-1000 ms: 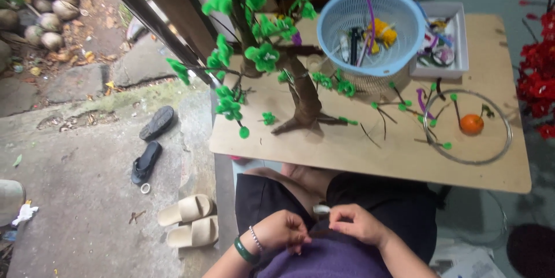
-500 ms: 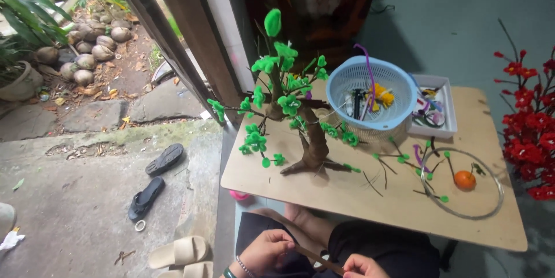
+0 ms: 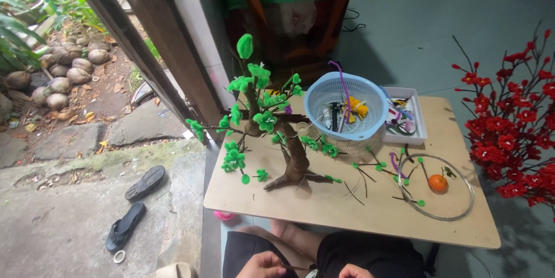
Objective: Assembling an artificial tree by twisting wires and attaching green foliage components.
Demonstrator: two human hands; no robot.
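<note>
1. Compared with the earlier frame, both hands are sitting lower, now cut off by the bottom edge, and the table is lying further up the frame.
2. Left hand (image 3: 261, 266) is curling loosely at bottom centre-left, fingertips pinching a thin brown stem (image 3: 296, 267); grip is only partly visible.
3. Right hand (image 3: 352, 271) is showing only knuckles at the bottom edge; whether it is closing on the stem cannot be told.
4. Stem is running between the two hands, below the table edge.
5. Craft tree (image 3: 272, 133) with green tufts is standing mid-frame on the wooden table (image 3: 347, 214).
6. Blue basket (image 3: 346, 107) is sitting right of the tree; an orange ball (image 3: 437, 183) is lying inside a wire ring (image 3: 466, 205) at right.
</note>
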